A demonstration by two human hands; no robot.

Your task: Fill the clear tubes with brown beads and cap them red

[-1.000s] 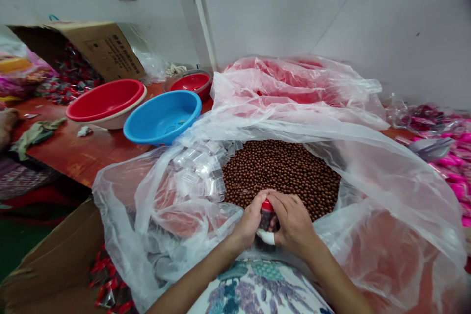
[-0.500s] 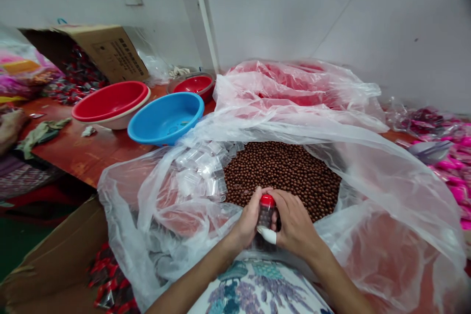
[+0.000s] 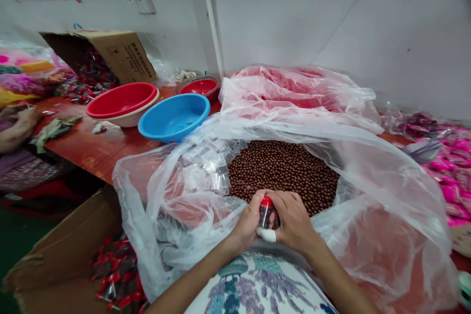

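Between my two hands is a small clear jar (image 3: 264, 217) with a red lid, dark inside, near the front of my body. My left hand (image 3: 250, 216) wraps its left side. My right hand (image 3: 294, 216) curls over the lid and the right side; its thumb wears a white cover. Just beyond lies a heap of round brown balls (image 3: 279, 171) on a spread clear plastic sheet (image 3: 397, 191). Several small clear containers (image 3: 206, 167) are piled at the heap's left edge.
A blue basin (image 3: 174, 117), red basins (image 3: 123, 100) and a tipped carton (image 3: 121, 56) of red-lidded jars stand left. Another carton (image 3: 62, 250) with similar jars is at lower left. Pink packets (image 3: 456, 176) lie right. Another person's hand (image 3: 25, 120) is at far left.
The whole view has shifted slightly, with the table things appearing further right on the left side. Both hands stay around the jar, which looks slightly more covered by the fingers.
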